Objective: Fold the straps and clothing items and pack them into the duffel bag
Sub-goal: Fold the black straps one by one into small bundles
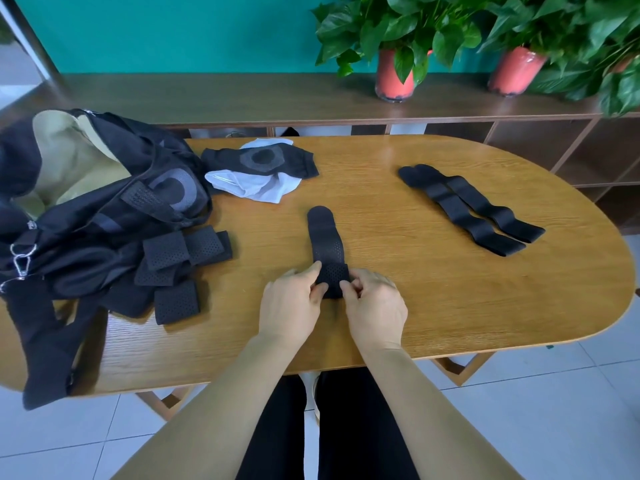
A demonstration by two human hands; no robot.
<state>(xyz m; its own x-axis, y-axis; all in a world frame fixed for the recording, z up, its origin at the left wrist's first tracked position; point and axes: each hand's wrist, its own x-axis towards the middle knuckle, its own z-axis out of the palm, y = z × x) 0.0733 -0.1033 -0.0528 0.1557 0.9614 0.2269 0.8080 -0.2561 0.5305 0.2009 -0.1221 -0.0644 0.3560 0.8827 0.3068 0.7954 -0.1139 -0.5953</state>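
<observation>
You're mid-fold on the perforated strap (327, 251), lying near-centre on the desk (433, 289). Left hand (291, 303) and right hand (375, 306) both pinch its near end. Next, probably keep rolling it toward the far end.

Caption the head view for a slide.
Both hands fold a perforated strap on the table; open duffel bag waits at left.

The duffel bag (69, 188) lies at the surface's (415, 306) left end, folded straps (180, 268) piled just right of it. Clothing (259, 171) lies far centre. One strap (327, 244) runs near centre, its near end between both hands. Two straps (474, 209) lie side by side, right.
</observation>
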